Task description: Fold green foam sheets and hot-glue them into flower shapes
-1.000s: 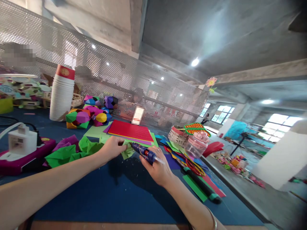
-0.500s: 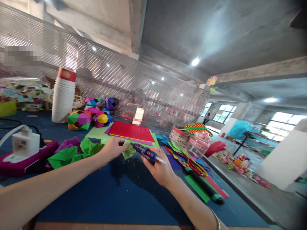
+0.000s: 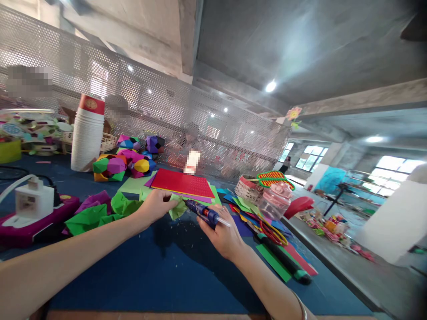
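Observation:
My left hand (image 3: 156,207) pinches a light green folded paper piece (image 3: 177,208) above the blue table. In my right hand (image 3: 223,231) is a dark blue glue gun (image 3: 203,210), a clear stick showing at its back end. Its nozzle points left, at the right edge of the paper; whether they touch is too small to tell. Behind the hands lies a stack of coloured sheets with a red one (image 3: 183,182) on top. Green folded paper (image 3: 87,219) rests beside my left forearm.
A tall stack of paper cups (image 3: 87,138) stands at the back left, near colourful paper balls (image 3: 111,167). A magenta power strip (image 3: 25,238) with a white plug is at left. At right are a clear bottle (image 3: 275,202), scissors and a black-handled tool (image 3: 283,258).
The light green paper has tilted slightly in my left hand, and its right edge sits a little away from the nozzle. Both hands have otherwise hardly moved.

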